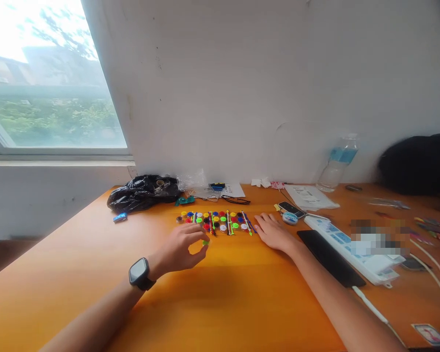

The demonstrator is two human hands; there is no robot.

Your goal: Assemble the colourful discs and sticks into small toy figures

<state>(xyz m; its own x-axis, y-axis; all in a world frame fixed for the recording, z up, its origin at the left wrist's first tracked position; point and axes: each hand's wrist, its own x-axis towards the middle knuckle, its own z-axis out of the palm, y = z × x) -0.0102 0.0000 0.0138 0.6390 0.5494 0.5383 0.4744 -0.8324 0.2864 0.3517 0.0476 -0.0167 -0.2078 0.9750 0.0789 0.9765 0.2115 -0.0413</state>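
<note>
Rows of small coloured round pieces (pixel 216 221) with a few thin coloured sticks (pixel 229 222) lie on the orange table (pixel 223 303) in front of me. My left hand (pixel 183 248), with a dark watch on its wrist, pinches a small green piece (pixel 206 242) between thumb and fingers just in front of the rows. My right hand (pixel 273 231) rests flat on the table, fingers stretched out, right beside the rows' right end and holding nothing.
A black plastic bag (pixel 143 191) lies at the back left. A water bottle (pixel 338 162), papers (pixel 310 196), a white power strip (pixel 352 249), a black phone (pixel 330 256) and cables (pixel 432 269) fill the right side. A wall stands behind, a window to the left.
</note>
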